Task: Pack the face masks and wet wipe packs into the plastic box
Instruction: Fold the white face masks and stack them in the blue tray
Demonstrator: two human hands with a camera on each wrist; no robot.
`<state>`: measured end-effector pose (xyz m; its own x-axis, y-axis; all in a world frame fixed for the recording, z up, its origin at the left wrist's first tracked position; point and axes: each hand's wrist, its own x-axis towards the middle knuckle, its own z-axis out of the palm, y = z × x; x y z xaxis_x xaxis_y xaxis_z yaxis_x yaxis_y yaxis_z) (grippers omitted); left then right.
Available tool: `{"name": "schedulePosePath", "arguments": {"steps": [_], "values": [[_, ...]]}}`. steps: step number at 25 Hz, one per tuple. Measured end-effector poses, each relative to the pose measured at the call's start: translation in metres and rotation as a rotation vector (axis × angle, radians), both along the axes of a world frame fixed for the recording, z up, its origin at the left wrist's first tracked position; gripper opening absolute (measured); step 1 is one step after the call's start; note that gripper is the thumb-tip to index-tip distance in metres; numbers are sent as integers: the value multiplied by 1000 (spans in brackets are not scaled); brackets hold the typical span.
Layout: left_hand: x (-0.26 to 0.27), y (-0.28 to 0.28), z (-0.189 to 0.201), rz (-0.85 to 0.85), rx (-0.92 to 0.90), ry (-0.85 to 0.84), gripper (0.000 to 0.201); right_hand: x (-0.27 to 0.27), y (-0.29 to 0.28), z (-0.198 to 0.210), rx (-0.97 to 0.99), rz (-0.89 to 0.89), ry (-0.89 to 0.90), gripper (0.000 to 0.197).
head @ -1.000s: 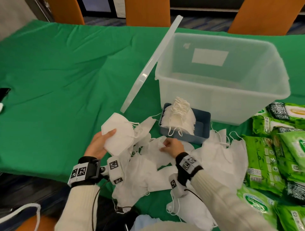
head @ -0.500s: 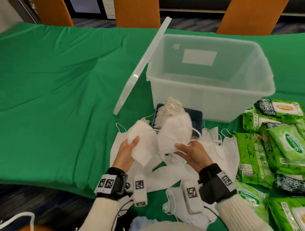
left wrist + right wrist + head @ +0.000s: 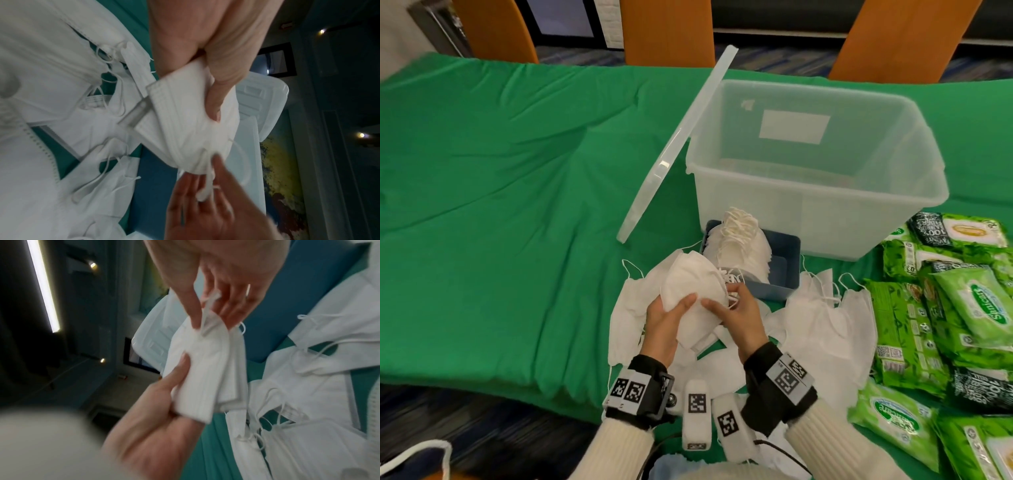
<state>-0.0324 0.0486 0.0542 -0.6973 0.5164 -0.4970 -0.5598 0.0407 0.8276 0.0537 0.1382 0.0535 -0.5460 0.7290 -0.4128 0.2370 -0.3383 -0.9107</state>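
Note:
A small stack of white folded face masks (image 3: 690, 291) is held above the loose pile, in front of the blue tray. My left hand (image 3: 671, 315) grips its lower left side, thumb on top, as the left wrist view shows for the masks (image 3: 185, 123). My right hand (image 3: 722, 298) pinches the stack's right edge by the ear loops, and the right wrist view shows those same masks (image 3: 201, 369). The clear plastic box (image 3: 815, 212) stands open behind the tray. Green wet wipe packs (image 3: 945, 308) lie at the right.
The box lid (image 3: 674, 147) leans against the box's left wall. A blue tray (image 3: 787, 263) holds a heap of masks. More loose masks (image 3: 822, 325) cover the green cloth (image 3: 517, 205) near the front edge. Orange chair backs stand behind the table.
Each hand held its own mask half a second ago. The two masks are now pressed together into one stack between both hands, lower and nearer to me.

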Motion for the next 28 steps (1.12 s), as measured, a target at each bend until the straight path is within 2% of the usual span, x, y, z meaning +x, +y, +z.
{"name": "schedulePosePath", "arguments": {"steps": [2,4,6,9,10,12,14,16,18,20,21,23,24,26,27,28], "values": [[-5,-4,-1,2,22,-13,35,4,10,0,-71,-210,59,24],[-13,-10,-4,-8,27,-28,39,11,24,-2,-89,-277,58,26],[-20,-14,-4,-69,12,-19,37,16,34,-3,-45,-129,29,36],[-28,-16,-2,-216,-2,8,38,19,42,-1,-30,192,8,78],[-30,-16,0,-280,-2,19,42,17,43,2,-51,283,21,83],[-35,-17,2,-394,-20,50,56,12,45,7,-90,443,19,74],[-46,-21,10,-435,-41,97,75,5,46,8,-59,485,22,56],[-63,-29,14,-401,-51,131,90,0,47,8,-12,369,88,46],[-77,-39,19,-380,-47,136,93,-2,46,6,-129,241,215,44],[-84,-44,21,-374,-49,135,83,-6,38,4,-317,220,345,43],[-84,-44,21,-359,-58,126,67,-8,34,2,-353,229,367,43],[-82,-45,21,-324,-92,117,35,-13,30,-3,-334,237,353,41],[-82,-46,21,-312,-101,108,34,-14,29,-8,-308,224,330,38],[-85,-52,18,-260,-101,80,50,-17,29,-25,-243,257,225,30],[-87,-56,19,-218,-102,75,48,-19,28,-36,-182,341,115,28],[-90,-60,18,-170,-102,76,37,-20,25,-48,-93,472,-47,27]]}}
